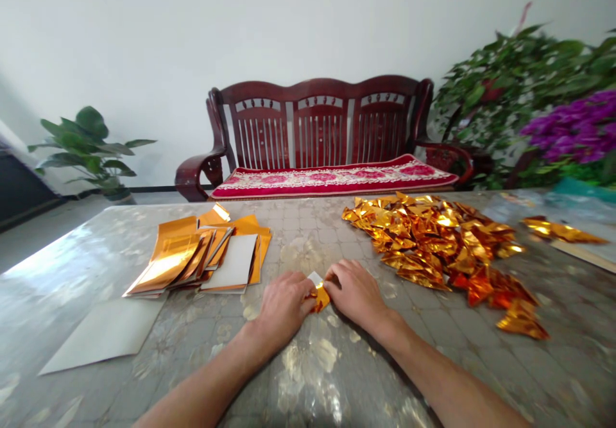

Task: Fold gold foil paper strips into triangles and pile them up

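Note:
Between my two hands, low over the table, is a small piece of gold foil paper [319, 298], partly folded, with a bit of its pale backing showing at the top. My left hand [285, 298] grips its left side, fingers curled and thumb pressed on it. On the other side my right hand [353, 290] pinches the paper's right edge between thumb and fingers. Parts of the paper are hidden behind the fingers. To the left lies a loose stack of gold foil sheets [180, 251]; to the right spreads a heap of folded gold foil pieces [428, 235].
A single pale sheet [103, 335] lies at the left on the patterned table [308, 370]. Clear plastic [513, 205] and more gold foil [561, 230] are at the far right. Beyond the table stand a wooden bench [317, 126], a potted plant [94, 149] and purple flowers [577, 126].

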Motion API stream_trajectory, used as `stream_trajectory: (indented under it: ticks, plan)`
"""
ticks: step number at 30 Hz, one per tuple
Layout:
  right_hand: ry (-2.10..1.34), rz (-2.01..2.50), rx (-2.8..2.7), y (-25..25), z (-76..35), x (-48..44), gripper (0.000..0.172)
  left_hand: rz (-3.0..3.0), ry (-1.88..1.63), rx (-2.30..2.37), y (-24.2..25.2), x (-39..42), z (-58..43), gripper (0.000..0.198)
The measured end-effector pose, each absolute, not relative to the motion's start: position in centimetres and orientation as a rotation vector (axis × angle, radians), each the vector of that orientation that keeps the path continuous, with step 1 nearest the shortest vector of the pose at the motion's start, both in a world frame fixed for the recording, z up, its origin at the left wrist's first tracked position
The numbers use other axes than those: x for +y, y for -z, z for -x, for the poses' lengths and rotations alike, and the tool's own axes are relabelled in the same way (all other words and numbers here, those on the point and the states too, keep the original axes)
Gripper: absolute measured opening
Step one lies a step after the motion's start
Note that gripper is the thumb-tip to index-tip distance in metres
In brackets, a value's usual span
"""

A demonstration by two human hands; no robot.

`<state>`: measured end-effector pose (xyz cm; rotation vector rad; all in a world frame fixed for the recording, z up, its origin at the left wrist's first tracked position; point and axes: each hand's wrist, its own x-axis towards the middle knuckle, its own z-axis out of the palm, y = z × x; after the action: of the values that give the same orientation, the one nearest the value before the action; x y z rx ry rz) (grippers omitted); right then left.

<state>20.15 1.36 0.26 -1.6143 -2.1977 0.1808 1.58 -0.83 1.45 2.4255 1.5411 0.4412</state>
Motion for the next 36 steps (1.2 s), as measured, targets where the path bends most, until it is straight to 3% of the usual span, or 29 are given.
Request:
stream_trajectory:
  ticks: [7,15,17,20,24,29,36]
  plan:
    - [-0.167,1.701,-2.187,-0.6,-20.3,0.7,0.012,-2.373,-0.385,1.636,0.0,-1.2,-2.0,0.013]
    - [-0.43,1.706,-2.029,-0.4,-19.4,0.9,0.005,-2.312,-0.507,1.568,0.5,-2.2,-3.2,0.01]
    - [-0.5,1.703,-1.975,-0.3,-19.2,1.0,0.017,-2.261,-0.573,1.552,0.6,-2.1,-3.2,0.011]
    - [-0.523,1.688,-1.958,0.0,-19.0,1.2,0.025,-2.229,-0.676,1.595,0.7,-1.7,-2.9,0.022]
    - [-0.436,1.545,-2.028,0.2,-19.0,1.3,0.016,-2.277,-0.891,1.715,0.3,-0.3,-1.9,0.042]
    - [-0.406,1.339,-2.055,0.0,-19.0,1.2,0.013,-2.127,-0.823,1.636,0.0,0.8,-1.3,0.014]
    - [-0.516,1.315,-1.923,-0.1,-18.9,1.2,0.006,-1.841,-0.967,1.466,0.1,0.4,-1.9,0.019]
